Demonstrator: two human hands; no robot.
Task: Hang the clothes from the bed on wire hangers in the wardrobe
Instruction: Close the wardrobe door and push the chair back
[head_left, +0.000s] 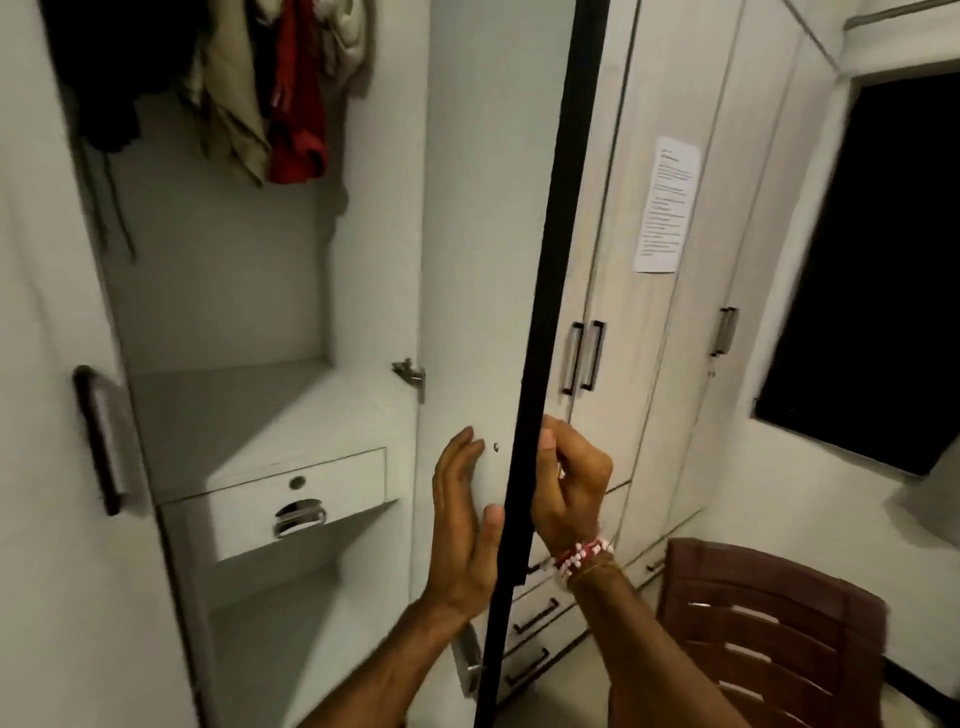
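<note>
At lower centre, the left hand (462, 519) is lying flat, fingers straight, against the inner face of the open wardrobe door (478, 208). The right hand (571, 488) is curling round the door's black edge (561, 208), grasping it. Red, beige and dark clothes (296, 104) are hanging inside the wardrobe (218, 286) at the upper left.
</note>
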